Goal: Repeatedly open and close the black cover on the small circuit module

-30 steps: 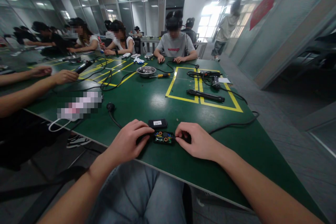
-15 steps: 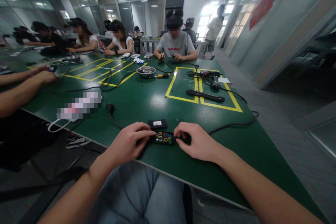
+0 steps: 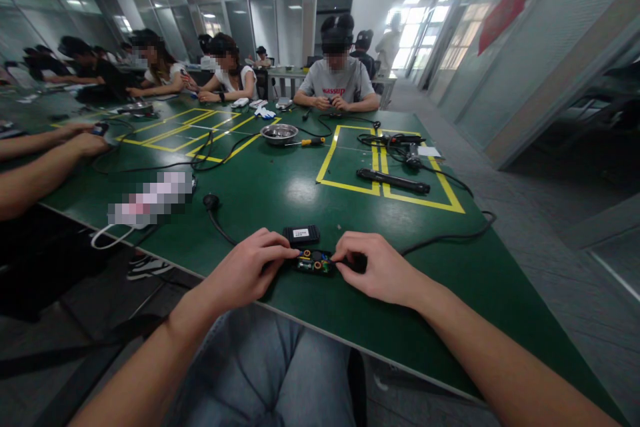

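A small black plastic case (image 3: pixel 314 272) lies open on the table, its circuit board (image 3: pixel 313 259) with copper coils and other parts facing up. My left hand (image 3: pixel 257 263) pinches the left end of this case between thumb and fingers. At the other end, my right hand (image 3: pixel 375 270) is closed on the black cable (image 3: pixel 358 263) where it meets the case. The fingers partly hide both ends. Just behind the case rests its black ribbed cover (image 3: pixel 301 234), bearing a white label.
A black plug (image 3: pixel 211 202) on a cord lies to the left. Further back are a metal bowl (image 3: pixel 279 133), a yellow-handled screwdriver (image 3: pixel 313 142) and a black rod-shaped tool (image 3: pixel 393 181). A pixelated power strip (image 3: pixel 155 199) is at left. Co-workers sit around the green table (image 3: pixel 270 203).
Both my hands stay at the case, with only slight finger shifts at its ends. The view tilts a little. Across the table, a co-worker's hands have come closer together.
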### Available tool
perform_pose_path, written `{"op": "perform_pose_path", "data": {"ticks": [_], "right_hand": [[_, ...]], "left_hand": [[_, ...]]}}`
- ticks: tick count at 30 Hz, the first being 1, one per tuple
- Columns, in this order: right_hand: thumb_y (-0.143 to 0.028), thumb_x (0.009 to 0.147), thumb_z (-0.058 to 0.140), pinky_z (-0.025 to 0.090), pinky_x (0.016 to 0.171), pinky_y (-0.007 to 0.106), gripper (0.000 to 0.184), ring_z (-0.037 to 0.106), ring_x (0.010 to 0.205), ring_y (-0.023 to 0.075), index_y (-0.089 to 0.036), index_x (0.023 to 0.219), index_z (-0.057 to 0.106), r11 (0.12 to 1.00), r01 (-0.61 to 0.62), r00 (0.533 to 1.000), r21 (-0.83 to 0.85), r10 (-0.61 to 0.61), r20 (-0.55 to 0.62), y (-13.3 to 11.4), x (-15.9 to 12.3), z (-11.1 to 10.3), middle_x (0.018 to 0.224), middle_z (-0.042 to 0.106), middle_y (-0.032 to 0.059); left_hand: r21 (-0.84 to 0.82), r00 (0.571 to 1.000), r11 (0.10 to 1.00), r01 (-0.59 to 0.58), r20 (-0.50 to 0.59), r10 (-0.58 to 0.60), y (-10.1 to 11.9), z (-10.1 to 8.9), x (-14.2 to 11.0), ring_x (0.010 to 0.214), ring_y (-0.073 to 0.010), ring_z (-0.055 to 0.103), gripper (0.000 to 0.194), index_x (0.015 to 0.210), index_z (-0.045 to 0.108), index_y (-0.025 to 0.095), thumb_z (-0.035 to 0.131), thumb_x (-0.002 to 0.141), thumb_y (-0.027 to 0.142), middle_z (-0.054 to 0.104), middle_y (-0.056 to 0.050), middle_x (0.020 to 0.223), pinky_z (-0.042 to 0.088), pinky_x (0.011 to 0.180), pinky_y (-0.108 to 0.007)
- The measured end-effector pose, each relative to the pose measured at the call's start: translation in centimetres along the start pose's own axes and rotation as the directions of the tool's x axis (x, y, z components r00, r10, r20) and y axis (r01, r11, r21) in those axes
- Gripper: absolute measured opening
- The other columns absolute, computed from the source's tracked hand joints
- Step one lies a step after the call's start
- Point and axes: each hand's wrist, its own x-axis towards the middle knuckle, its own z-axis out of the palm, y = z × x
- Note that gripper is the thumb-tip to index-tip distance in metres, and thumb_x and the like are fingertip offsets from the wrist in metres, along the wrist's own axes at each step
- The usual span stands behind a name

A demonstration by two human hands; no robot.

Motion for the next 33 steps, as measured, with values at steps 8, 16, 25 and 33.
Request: {"op": "perform_pose_path", "data": {"ticks": [8,16,25,33], "right_hand": [[-0.01,0.087,0.067,0.048,0.068,0.031,0.012,0.063,0.071,0.017,-0.021,0.086,0.071,1.0,0.007,1.0,0.023,-0.006,-0.019,0.3,0.0,0.4,0.084,0.068,0.0015],[-0.01,0.082,0.068,0.047,0.07,0.031,0.023,0.061,0.075,0.018,-0.024,0.096,0.058,0.995,-0.096,0.995,-0.036,0.096,0.002,-0.2,0.2,1.0,0.085,0.065,-0.0017],[-0.014,0.082,0.068,0.046,0.074,0.033,0.051,0.059,0.078,0.0181,-0.028,0.123,0.04,0.986,-0.165,0.986,0.028,0.166,-0.001,-0.2,-0.1,1.2,0.095,0.065,-0.0025],[-0.017,0.08,0.08,0.05,0.081,0.037,0.061,0.064,0.086,0.0212,-0.025,0.135,0.055,0.989,-0.143,0.989,-0.038,0.144,0.032,-0.6,-0.1,1.0,0.103,0.069,0.0017]], "left_hand": [[0.092,0.997,0.993,0.069,0.017,-0.071,0.9,-0.9,2.6,0.1,-0.0264,0.064,0.028,0.094,0.086,0.022,0.063,0.089,0.005,0.073,-0.01,0.108,0.057,0.09,-0.043],[0.011,0.957,0.961,0.275,0.097,-0.275,-1.3,0.3,5.4,0.114,-0.03,0.074,0.026,0.124,0.084,0.024,0.076,0.1,0.024,0.081,-0.01,0.126,0.058,0.103,-0.045],[-0.161,0.997,0.984,0.073,0.051,-0.066,0.8,0.0,3.2,0.115,-0.0241,0.073,0.025,0.13,0.081,0.027,0.068,0.108,0.03,0.08,-0.008,0.125,0.06,0.103,-0.038],[-0.055,0.998,0.998,0.0,0.057,0.003,1.3,1.3,2.6,0.114,-0.0254,0.071,0.028,0.134,0.08,0.028,0.065,0.111,0.029,0.079,-0.011,0.129,0.059,0.102,-0.043]]}}
